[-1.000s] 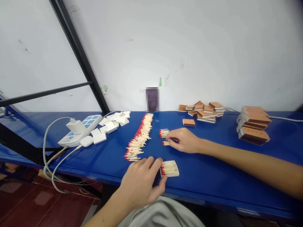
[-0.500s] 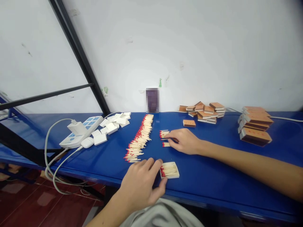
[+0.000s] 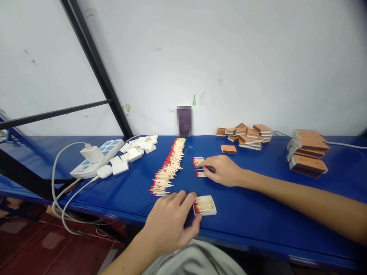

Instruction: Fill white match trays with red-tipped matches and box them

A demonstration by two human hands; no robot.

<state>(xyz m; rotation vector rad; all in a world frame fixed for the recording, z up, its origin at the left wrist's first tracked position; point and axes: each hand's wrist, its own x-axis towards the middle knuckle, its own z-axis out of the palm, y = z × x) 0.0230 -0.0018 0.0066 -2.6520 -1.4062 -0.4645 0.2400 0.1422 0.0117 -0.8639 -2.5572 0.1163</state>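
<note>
My left hand (image 3: 172, 219) grips the left end of a small white matchbox tray (image 3: 210, 212), with its thumb at the near corner and fingers at the far one. Red-tipped matches (image 3: 204, 205) lie side by side inside the tray. Farther back, my right hand (image 3: 222, 170) has its thumb and index finger closed at a small group of matches (image 3: 197, 162) on the table. A few more matches (image 3: 200, 174) lie just below that group. Which matches the fingertips hold is partly hidden. Left of my right hand runs a long row of loose matches (image 3: 172, 162).
White trays (image 3: 134, 154) are heaped at the left, beside a power strip (image 3: 100, 158) with a white plug and cables. Brown matchbox covers (image 3: 248, 138) lie piled near the wall, one (image 3: 228, 149) apart. Stacked matchboxes (image 3: 308, 164) stand at the right. A black metal frame (image 3: 94, 61) rises at left.
Both hands keep almost the same place and grip. The view has shifted very slightly.
</note>
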